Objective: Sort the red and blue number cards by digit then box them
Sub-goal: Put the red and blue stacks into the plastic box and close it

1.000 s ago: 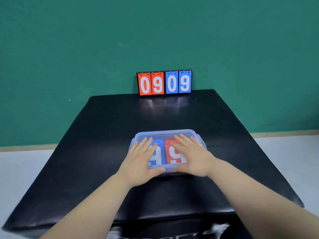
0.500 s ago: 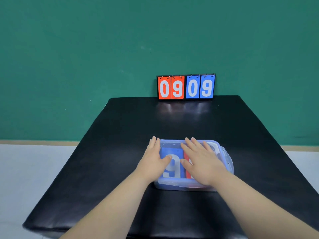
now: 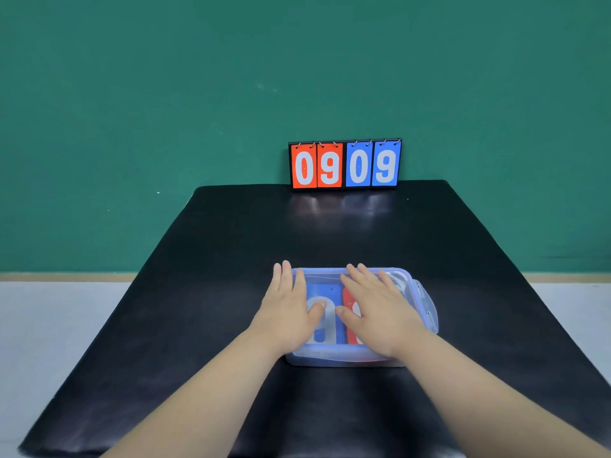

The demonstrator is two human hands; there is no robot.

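A clear plastic box (image 3: pixel 426 312) with its lid on sits on the black table near me. Through the lid I see a blue number card (image 3: pixel 325 292) on the left and a red number card (image 3: pixel 349 300) on the right, both partly hidden by my hands. My left hand (image 3: pixel 287 309) lies flat over the lid's left side, fingers straight. My right hand (image 3: pixel 377 309) lies flat over the lid's right half, fingers spread.
A flip scoreboard (image 3: pixel 345 164) stands at the far edge of the black table (image 3: pixel 231 259), showing red 09 and blue 09, against a green wall. Pale floor lies on both sides of the table.
The view has shifted, so the box now appears further right and lower. My left hand has slid toward the lid's left edge; both hands stay flat on the lid.
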